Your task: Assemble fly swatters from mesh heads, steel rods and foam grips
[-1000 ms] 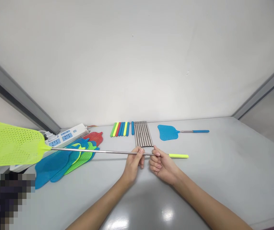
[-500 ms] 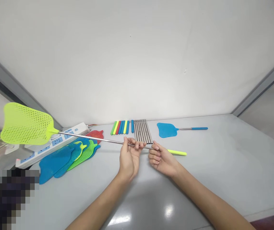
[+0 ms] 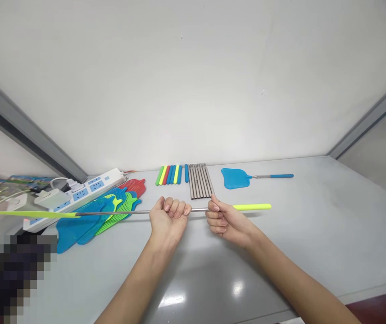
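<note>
Both hands grip one long fly swatter with a thin metal rod (image 3: 108, 213), held level across the table. Its yellow-green head (image 3: 30, 214) is at the far left, seen edge-on. My left hand (image 3: 170, 218) is closed round the middle of the rod, palm up. Closer to the yellow grip (image 3: 252, 207), my right hand (image 3: 224, 220) is closed on the thicker metal part. A short stretch of rod shows between the two hands. Beyond them lie a row of metal rods (image 3: 200, 181) and several coloured grips (image 3: 168, 175).
A blue fly swatter (image 3: 236, 178) lies flat at the back right. Loose swatter heads in blue (image 3: 78, 227), green (image 3: 121, 216) and red (image 3: 133, 186) overlap at the left, beside a white power strip (image 3: 111, 177) with plugs. A wall (image 3: 193, 81) stands behind the table.
The swatter's head has turned from face-on to edge-on and dropped lower. My left hand has slid left along the rod and its fingers have closed round it. My right hand stays nearly in place.
</note>
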Available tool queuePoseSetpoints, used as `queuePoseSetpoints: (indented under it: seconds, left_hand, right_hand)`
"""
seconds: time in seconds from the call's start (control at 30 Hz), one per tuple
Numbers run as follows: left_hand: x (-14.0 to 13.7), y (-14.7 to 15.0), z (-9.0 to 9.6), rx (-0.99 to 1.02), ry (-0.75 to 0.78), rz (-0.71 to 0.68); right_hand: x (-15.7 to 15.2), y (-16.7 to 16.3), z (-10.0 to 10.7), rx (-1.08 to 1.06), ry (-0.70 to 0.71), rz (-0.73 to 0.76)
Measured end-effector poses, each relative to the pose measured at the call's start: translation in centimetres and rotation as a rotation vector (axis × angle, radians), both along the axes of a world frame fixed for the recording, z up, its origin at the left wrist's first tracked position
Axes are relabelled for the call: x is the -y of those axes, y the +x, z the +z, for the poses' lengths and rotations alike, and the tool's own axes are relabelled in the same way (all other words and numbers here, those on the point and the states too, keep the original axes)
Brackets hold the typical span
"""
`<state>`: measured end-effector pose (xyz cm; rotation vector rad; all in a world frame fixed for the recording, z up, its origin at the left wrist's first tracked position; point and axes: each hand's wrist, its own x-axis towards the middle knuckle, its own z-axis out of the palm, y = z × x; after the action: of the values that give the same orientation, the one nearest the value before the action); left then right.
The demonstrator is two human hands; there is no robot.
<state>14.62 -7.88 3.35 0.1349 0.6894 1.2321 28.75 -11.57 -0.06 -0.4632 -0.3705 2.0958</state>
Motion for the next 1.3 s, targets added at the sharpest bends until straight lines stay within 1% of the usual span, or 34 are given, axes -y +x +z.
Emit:
queuePoseSetpoints:
  seconds: [0.17, 0.33, 0.5, 0.7, 1.1, 1.3]
  left_hand:
    - [-0.5, -0.6, 0.3, -0.042, 0.016, 0.005]
    - [-1.0, -1.2, 0.3, -0.045, -0.003, 0.026]
    - [-1.1, -1.9, 0.9, -0.053, 0.074, 0.085]
    - [-1.3, -2.7, 1.3, -0.072, 0.11, 0.097]
    - [-2.1, -3.5, 1.2, -0.109, 0.136, 0.116]
    - [-2.1, -3.5, 0.9, -0.108, 0.152, 0.114]
  right_hand:
    - [0.2, 0.0, 0.2, 0.044, 0.026, -0.061]
    - [0.1, 0.5, 0.4, 0.07, 0.008, -0.074]
    - [-0.1, 1.2, 0.4, 0.022, -0.021, -0.065]
    - [-0.2, 1.9, 0.6, -0.001, -0.034, -0.067]
    - [-0.5, 2.9, 0.5, -0.016, -0.064, -0.029]
    - [-0.7, 3.5, 0.2, -0.082, -0.149, 0.029]
